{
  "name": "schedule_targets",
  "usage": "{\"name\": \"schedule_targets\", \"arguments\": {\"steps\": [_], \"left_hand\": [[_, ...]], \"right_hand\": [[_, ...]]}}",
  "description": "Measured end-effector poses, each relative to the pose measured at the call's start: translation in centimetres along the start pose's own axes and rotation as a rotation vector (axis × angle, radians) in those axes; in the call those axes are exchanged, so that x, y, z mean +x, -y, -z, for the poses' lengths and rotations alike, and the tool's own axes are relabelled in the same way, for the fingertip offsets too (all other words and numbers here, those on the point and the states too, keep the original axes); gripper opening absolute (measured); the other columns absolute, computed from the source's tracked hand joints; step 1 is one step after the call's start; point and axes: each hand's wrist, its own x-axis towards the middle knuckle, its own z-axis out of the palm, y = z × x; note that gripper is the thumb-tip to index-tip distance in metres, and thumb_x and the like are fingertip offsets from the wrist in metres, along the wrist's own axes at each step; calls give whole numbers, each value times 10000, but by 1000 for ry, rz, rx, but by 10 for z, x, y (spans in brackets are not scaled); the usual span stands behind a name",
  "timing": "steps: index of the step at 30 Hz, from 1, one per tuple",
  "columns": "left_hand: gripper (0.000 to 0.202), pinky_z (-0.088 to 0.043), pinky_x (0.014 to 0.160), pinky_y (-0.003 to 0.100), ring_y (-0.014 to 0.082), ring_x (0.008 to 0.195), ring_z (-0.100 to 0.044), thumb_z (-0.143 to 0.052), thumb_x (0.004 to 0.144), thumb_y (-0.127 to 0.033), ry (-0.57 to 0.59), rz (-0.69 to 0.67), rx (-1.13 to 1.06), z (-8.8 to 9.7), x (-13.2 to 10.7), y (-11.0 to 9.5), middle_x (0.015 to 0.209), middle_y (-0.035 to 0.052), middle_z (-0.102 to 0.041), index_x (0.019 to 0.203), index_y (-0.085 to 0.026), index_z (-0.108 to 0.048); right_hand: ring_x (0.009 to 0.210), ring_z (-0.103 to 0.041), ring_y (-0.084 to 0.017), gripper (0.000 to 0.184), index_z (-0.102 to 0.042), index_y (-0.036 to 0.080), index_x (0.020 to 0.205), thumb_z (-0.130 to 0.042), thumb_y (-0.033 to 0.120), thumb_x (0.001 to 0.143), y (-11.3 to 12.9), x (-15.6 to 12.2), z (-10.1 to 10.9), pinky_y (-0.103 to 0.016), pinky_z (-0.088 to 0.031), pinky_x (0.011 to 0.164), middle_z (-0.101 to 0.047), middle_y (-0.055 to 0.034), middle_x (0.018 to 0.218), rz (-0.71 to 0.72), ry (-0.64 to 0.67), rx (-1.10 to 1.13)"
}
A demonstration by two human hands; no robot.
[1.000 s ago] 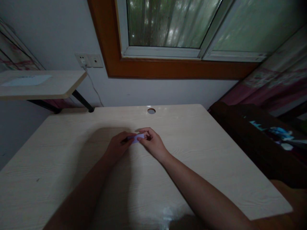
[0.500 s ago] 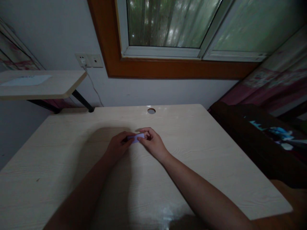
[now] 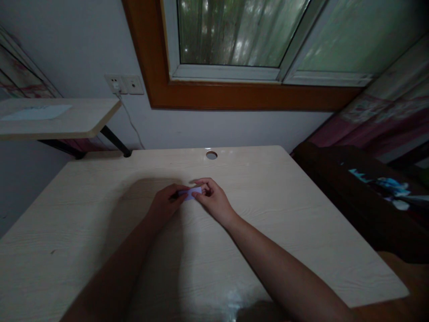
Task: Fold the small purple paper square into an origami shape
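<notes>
A small, flat lavender piece (image 3: 191,192), perhaps paper, sits near the frame's centre, pinched between thumb and fingers of both left hand (image 3: 165,201) and right hand (image 3: 215,200), over the pale wood-grain tabletop (image 3: 268,197). Nothing has visibly shifted, suggesting a steady hold.

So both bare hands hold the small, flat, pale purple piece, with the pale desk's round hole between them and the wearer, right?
No: the head view shows the round hole beyond the left hand and right hand, near the far edge of the pale desk; both hold the purple piece.
</notes>
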Motion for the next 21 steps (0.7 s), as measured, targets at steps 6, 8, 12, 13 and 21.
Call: {"name": "schedule_targets", "arguments": {"steps": [6, 8, 12, 13, 21], "left_hand": [[231, -496, 742, 264, 169, 823, -652, -628, 871, -301, 22, -40, 11, 2, 0, 1, 931, 33, -717, 1075, -241, -719], [233, -489, 721, 259, 165, 798, -644, -623, 874, -304, 23, -50, 29, 2, 0, 1, 898, 30, -710, 1076, -245, -724], [236, -484, 695, 247, 154, 757, -628, -619, 879, -309, 19, -56, 43, 1, 0, 1, 850, 22, -697, 1078, -243, -727], [236, -484, 696, 246, 153, 758, -628, -621, 879, -312, 18, -56, 42, 1, 0, 1, 856, 23, -700, 1078, -242, -726], [212, -496, 697, 251, 151, 745, -639, -638, 869, -336, -13, 3, 28, 0, -1, 1, 881, 22, -725, 1029, -229, -726]], "right_hand": [[635, -507, -129, 335, -608, 252, 1093, -709, 297, 777, 0, -1, 0, -261, -407, 618, -572, 42, 720, -4, 1, 0], [641, -514, -129, 327, -609, 251, 1088, -707, 287, 778, 2, -1, 0, -262, -410, 622, -574, 41, 723, -1, 3, 7], [640, -519, -126, 310, -610, 238, 1073, -699, 260, 777, 5, -1, -1, -262, -412, 625, -576, 42, 718, -4, -6, 23], [640, -520, -125, 308, -611, 235, 1072, -698, 258, 777, 5, -1, -1, -261, -412, 626, -574, 43, 716, -4, -9, 29], [633, -509, -124, 319, -606, 233, 1074, -702, 287, 775, 0, 0, -1, -258, -400, 611, -574, 41, 721, -8, -18, 22]]}}
